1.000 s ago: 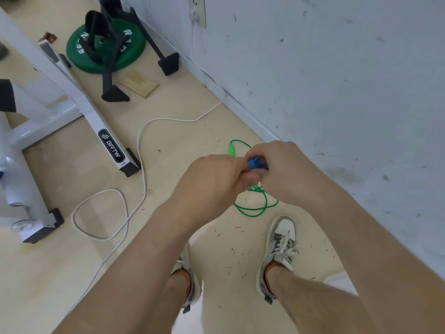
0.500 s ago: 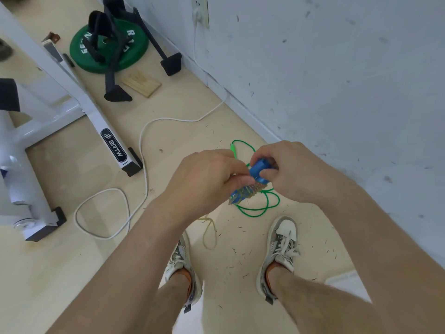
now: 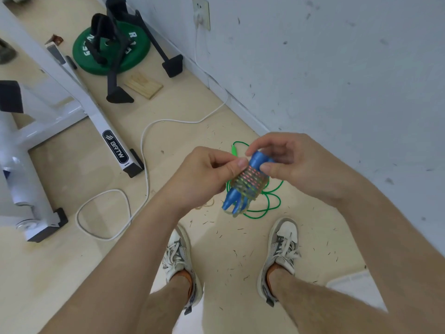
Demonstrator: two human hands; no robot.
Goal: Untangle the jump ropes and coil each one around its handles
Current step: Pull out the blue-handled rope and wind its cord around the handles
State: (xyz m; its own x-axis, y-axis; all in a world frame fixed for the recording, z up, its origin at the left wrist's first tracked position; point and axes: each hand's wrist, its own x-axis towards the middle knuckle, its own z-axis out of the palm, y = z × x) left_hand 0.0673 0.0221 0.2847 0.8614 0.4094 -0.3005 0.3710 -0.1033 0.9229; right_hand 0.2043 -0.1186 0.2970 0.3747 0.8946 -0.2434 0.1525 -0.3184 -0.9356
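Feet: two grey-and-white laced shoes (image 3: 283, 247) stand on a pale, smooth floor (image 3: 72, 273) strewn with small dark slivers.
Left hand (image 3: 202, 179): raised in front of the body, thumb and curled fingers pinching the clear rope (image 3: 250, 183) at the side of the bundle.
Right hand (image 3: 296, 162): thumb and fingertips clamped on the top ends of the blue handles (image 3: 258, 160).
Bundle: two smooth, tapered plastic handles lie side by side, tilted, with the see-through rope, flecked red and green, wound in tight turns round their middle; a short loop hangs at the lower tips. It is held in the air between both hands.
Green jump rope (image 3: 265, 203): thin and glossy, lying in loose loops on the floor directly behind the bundle, near the wall (image 3: 337, 80).
White cable (image 3: 144, 150): round cord snaking across the floor to a wall socket (image 3: 201, 12).
White frame (image 3: 106, 131): square metal tubing with black end caps, at left.
Wooden block (image 3: 143, 86): flat rectangle, just beside the black stand (image 3: 115, 75).
Green weight plate (image 3: 110, 49): round disc under the stand, farthest back.
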